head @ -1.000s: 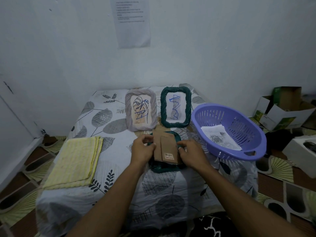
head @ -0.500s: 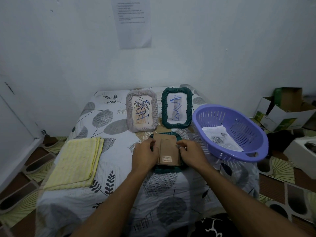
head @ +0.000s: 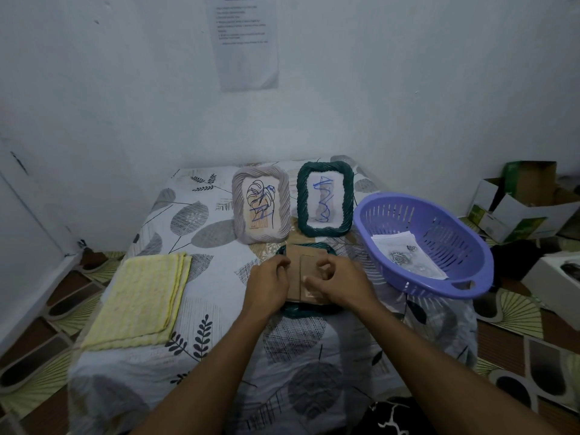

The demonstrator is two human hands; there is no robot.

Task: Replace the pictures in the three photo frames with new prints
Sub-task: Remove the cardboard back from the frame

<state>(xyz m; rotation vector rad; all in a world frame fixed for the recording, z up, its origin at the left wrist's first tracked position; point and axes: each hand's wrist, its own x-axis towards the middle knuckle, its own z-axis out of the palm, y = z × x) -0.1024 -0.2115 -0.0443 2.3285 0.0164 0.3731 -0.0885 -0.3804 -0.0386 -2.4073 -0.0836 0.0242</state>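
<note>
Right hand slid onto backing; fingers curled atop it.

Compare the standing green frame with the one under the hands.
The standing green frame is upright, print showing; the face-down green frame lies flat, cardboard back up. The first is untouched; the left hand and right hand hold the second. Both have twisted dark-green rims.

1 grey frame, 2 grn frames, 1 basket, 1 yel. cloth.
</note>
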